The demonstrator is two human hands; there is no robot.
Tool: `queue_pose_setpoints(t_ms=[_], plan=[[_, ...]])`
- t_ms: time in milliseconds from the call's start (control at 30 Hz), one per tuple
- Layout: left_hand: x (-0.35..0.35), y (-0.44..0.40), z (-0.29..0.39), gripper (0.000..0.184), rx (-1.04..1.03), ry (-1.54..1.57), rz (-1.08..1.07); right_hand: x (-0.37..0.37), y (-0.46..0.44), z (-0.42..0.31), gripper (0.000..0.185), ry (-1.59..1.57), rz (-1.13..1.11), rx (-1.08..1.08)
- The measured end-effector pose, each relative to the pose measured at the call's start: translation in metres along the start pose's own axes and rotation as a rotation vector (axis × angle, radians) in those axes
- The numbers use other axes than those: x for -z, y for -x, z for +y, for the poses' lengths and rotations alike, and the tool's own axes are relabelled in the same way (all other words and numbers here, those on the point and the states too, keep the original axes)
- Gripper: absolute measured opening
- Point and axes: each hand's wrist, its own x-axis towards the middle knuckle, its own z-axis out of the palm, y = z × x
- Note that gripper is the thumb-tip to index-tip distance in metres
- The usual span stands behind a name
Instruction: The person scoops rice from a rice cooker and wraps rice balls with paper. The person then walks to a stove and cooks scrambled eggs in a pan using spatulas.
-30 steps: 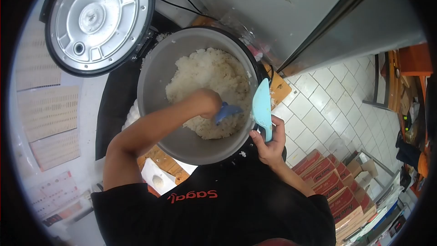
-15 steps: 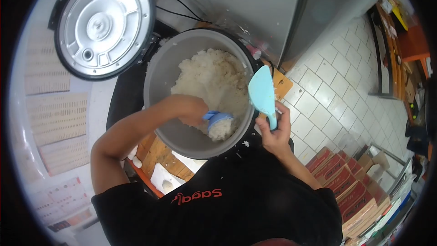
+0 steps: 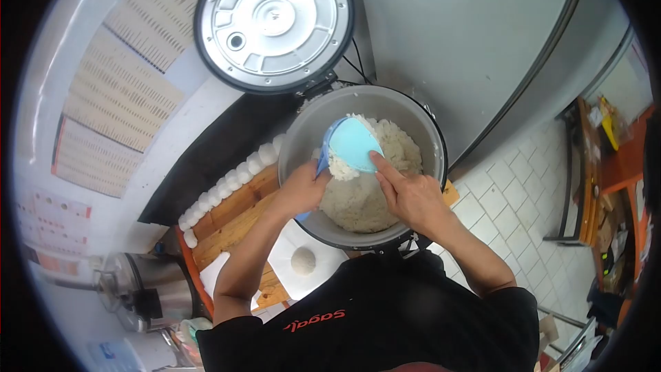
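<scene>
Over the rice cooker pot [image 3: 350, 101], my left hand [image 3: 303, 189] is closed around the handle of a blue scoop [image 3: 323, 157] heaped with white rice. My right hand [image 3: 416, 201] grips a light blue rice paddle [image 3: 354, 145], its index finger stretched along the blade. The flat blade lies across the top of the scoop, covering much of its rice. Beneath both hands, cooked rice [image 3: 365, 208] partly fills the pot. Just in front of the pot, a round rice mound [image 3: 303, 260] rests on a sheet of white paper [image 3: 284, 251].
The cooker's metal lid [image 3: 275, 21] stands raised behind the pot. Small white bundles [image 3: 231, 182] line the wooden table's [image 3: 237, 224] left part. A grey fridge-like cabinet [image 3: 461, 34] rises at back right; a steel appliance [image 3: 158, 282] stands lower left.
The scoop has come up from the rice, filled. My right hand has brought the paddle from beside the pot onto the scoop. The view has shifted, showing more of the table.
</scene>
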Motion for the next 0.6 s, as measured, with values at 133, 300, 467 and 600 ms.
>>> queue_pose_setpoints(t_ms=[133, 300, 467, 600], plan=[[0.003, 0.001, -0.012, 0.036, -0.059, 0.104, 0.014, 0.011, -0.005, -0.011, 0.036, 0.059, -0.159, 0.022], [0.011, 0.01, 0.0, 0.034, -0.059, 0.086, 0.0, 0.033, -0.013, -0.013, 0.033, 0.1, -0.309, 0.035], [0.018, -0.008, -0.006, 0.035, -0.046, 0.073, -0.081, 0.062, -0.021, 0.0, 0.03, 0.313, -0.525, 0.08], [0.036, -0.021, -0.012, 0.036, -0.016, 0.114, -0.035, 0.082, -0.016, 0.0, 0.028, 0.306, -0.426, 0.05]])
